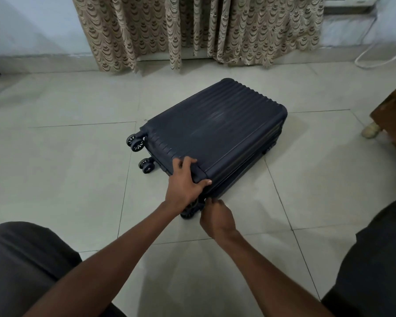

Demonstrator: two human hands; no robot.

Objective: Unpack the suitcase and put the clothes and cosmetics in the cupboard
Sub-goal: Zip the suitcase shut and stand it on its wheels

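The closed, ribbed navy hard-shell suitcase (213,131) looks rigid and probably heavy; the left hand (185,184) grips its near corner while the right hand (216,217), fingers bunched, seemingly pinches the zipper pull.

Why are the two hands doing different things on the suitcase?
The left hand lies over the suitcase's near top corner, fingers spread on the lid; the right hand sits lower, at the side seam. The left hand's grip is wide, steadying; the right hand's fingers are bunched, seemingly pinching something small, perhaps a zip pull, too small to tell. Both touch the same corner.
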